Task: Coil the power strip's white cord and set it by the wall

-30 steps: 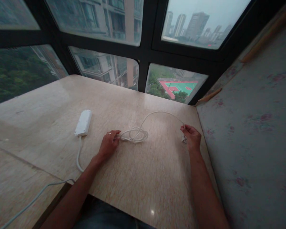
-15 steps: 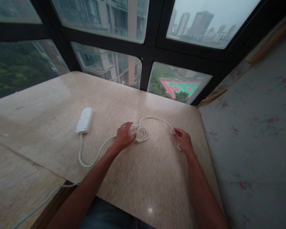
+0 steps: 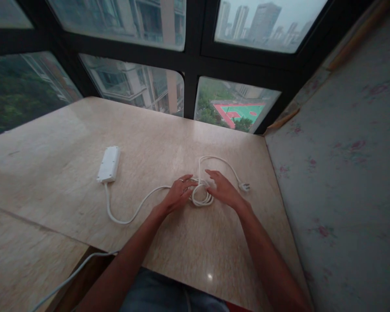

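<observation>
Some coiled cable [image 3: 201,203] hides under the left hand [image 3: 178,193], grip unclear; the right hand [image 3: 225,189] is splayed.

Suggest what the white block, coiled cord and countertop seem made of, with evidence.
White block: probably hard plastic, low-gloss, with crisp edges.
Coiled cord: likely smooth flexible plastic sheathing, bending in rounded loops.
Countertop: stone or imitation, polished; mottled, with a bright reflection.

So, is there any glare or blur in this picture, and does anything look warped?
Head view: a small glare spot near the front edge of the countertop; head view: wallpaper flowers look soft, the coiled cord clearer; head view: the window frame slants, perhaps stretched by a wide lens; head view: distant towers look hazy.
</observation>
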`<state>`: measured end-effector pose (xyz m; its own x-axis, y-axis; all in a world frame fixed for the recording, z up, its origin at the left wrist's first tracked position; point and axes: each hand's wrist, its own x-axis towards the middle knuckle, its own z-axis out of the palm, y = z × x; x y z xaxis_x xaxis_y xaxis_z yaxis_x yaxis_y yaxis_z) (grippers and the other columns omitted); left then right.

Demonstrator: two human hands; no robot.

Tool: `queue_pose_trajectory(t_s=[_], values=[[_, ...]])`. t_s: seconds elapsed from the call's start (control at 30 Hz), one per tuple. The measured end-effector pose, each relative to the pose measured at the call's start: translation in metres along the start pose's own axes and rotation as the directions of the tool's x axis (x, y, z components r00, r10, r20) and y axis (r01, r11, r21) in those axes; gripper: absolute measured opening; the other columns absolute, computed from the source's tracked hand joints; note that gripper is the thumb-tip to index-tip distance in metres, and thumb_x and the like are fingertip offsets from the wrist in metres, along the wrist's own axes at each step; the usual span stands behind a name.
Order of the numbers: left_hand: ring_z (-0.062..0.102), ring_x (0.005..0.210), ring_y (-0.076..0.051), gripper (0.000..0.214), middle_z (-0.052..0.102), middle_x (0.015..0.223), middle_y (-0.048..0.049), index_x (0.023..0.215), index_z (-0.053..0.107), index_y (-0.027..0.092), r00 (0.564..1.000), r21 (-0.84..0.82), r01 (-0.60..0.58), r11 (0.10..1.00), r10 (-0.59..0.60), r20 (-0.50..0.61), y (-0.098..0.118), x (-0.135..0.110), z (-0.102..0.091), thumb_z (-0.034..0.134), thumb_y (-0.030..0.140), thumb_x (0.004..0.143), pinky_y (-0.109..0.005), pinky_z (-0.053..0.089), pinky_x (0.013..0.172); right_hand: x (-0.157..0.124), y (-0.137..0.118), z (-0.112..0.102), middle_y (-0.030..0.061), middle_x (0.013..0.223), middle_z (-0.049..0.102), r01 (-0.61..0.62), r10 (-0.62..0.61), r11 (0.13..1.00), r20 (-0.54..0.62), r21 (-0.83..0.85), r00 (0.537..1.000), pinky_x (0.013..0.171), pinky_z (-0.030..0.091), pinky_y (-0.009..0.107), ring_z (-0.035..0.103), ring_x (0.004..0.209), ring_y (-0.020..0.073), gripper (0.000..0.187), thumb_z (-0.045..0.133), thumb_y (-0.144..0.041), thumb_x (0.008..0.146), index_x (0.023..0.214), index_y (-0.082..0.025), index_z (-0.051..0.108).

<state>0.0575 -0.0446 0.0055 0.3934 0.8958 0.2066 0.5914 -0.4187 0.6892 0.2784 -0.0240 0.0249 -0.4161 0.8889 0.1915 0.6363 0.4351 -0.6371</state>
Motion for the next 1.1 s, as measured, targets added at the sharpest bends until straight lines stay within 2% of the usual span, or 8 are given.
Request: queue_pose_trajectory(t_s=[0.1, 0.3, 0.43, 0.57, 0.67, 0.8, 0.93, 1.1], values=[[0.051, 0.128, -0.026, 0.036, 0.057, 0.137, -0.0099, 0.108, 0.072, 0.022, 1.0, 0.0, 0.0, 1.0, 0.0, -0.017, 0.002, -0.001, 0.009, 0.053, 0.016, 0.078, -0.048, 0.04, 0.107, -0.002, 0.003, 0.01, 0.0139, 0.114, 0.064, -0.1, 0.103, 0.994, 0.08, -0.034, 0.991, 0.094, 0.045, 0.042, 0.06, 0.101, 0.0241, 0.066, 0.068, -0.019, 0.074, 0.137, -0.017, 0.049], [0.055, 0.123, -0.025, 0.025, 0.062, 0.13, -0.0105, 0.099, 0.075, 0.023, 1.0, -0.066, -0.014, 0.998, 0.012, -0.021, -0.002, -0.001, 0.013, 0.055, 0.026, 0.085, -0.046, 0.042, 0.105, 0.0, 0.001, 0.005, 0.0071, 0.088, 0.068, -0.153, 0.152, 0.988, 0.12, -0.001, 0.981, 0.075, 0.047, 0.033, 0.06, 0.075, 0.0182, 0.045, 0.064, -0.016, 0.074, 0.119, -0.015, 0.063], [0.053, 0.124, -0.024, 0.027, 0.06, 0.131, -0.0114, 0.108, 0.069, 0.021, 0.994, -0.189, -0.025, 0.982, 0.005, -0.105, -0.006, -0.006, 0.014, 0.056, 0.028, 0.085, -0.045, 0.041, 0.106, 0.0, -0.002, 0.001, 0.0012, 0.077, 0.066, -0.194, 0.167, 0.955, 0.134, 0.225, 0.977, 0.066, 0.045, 0.028, 0.057, 0.066, 0.0147, 0.042, 0.064, -0.016, 0.069, 0.11, -0.017, 0.067], [0.053, 0.123, -0.024, 0.047, 0.056, 0.132, -0.0128, 0.125, 0.053, 0.018, 0.962, -0.326, 0.011, 0.945, -0.1, -0.255, -0.005, -0.013, 0.017, 0.059, 0.024, 0.08, -0.044, 0.042, 0.105, 0.001, -0.005, -0.002, 0.0007, 0.081, 0.067, -0.224, 0.176, 0.879, 0.15, 0.421, 0.973, 0.066, 0.045, 0.026, 0.059, 0.07, 0.0142, 0.031, 0.063, -0.016, 0.065, 0.096, -0.017, 0.068], [0.054, 0.121, -0.023, 0.053, 0.056, 0.13, -0.0144, 0.13, 0.046, 0.016, 0.944, -0.408, 0.036, 0.912, -0.165, -0.286, -0.001, -0.015, 0.018, 0.058, 0.024, 0.079, -0.042, 0.043, 0.103, 0.002, -0.01, -0.006, -0.0003, 0.079, 0.066, -0.281, 0.227, 0.781, 0.165, 0.557, 0.96, 0.067, 0.046, 0.026, 0.059, 0.071, 0.0134, 0.024, 0.067, -0.016, 0.062, 0.086, -0.017, 0.066], [0.059, 0.113, -0.023, 0.053, 0.06, 0.126, -0.0144, 0.13, 0.048, 0.017, 0.97, -0.476, 0.048, 0.878, -0.156, -0.189, 0.003, -0.016, 0.017, 0.054, 0.02, 0.077, -0.041, 0.048, 0.096, 0.001, -0.02, -0.012, -0.0024, 0.077, 0.065, -0.343, 0.253, 0.585, 0.236, 0.735, 0.938, 0.061, 0.046, 0.023, 0.059, 0.065, 0.0111, 0.026, 0.073, -0.018, 0.059, 0.084, -0.018, 0.064], [0.065, 0.104, -0.021, 0.046, 0.065, 0.117, -0.0127, 0.127, 0.051, 0.016, 0.967, -0.575, 0.083, 0.814, -0.205, -0.151, 0.005, -0.015, 0.013, 0.047, 0.022, 0.082, -0.038, 0.052, 0.089, 0.001, -0.023, -0.017, -0.0034, 0.071, 0.064, -0.367, 0.31, 0.46, 0.241, 0.808, 0.919, 0.05, 0.041, 0.02, 0.053, 0.053, 0.0073, 0.028, 0.077, -0.019, 0.058, 0.083, -0.016, 0.067], [0.061, 0.107, -0.021, 0.035, 0.063, 0.118, -0.0127, 0.116, 0.057, 0.017, 0.896, -0.312, 0.058, 0.948, -0.188, -0.403, 0.013, -0.017, 0.003, 0.05, 0.024, 0.082, -0.035, 0.052, 0.088, 0.005, -0.018, -0.015, -0.0037, 0.065, 0.064, -0.389, 0.478, 0.294, 0.218, 0.873, 0.851, 0.045, 0.041, 0.019, 0.051, 0.047, 0.0064, 0.032, 0.08, -0.019, 0.053, 0.083, -0.017, 0.068]])
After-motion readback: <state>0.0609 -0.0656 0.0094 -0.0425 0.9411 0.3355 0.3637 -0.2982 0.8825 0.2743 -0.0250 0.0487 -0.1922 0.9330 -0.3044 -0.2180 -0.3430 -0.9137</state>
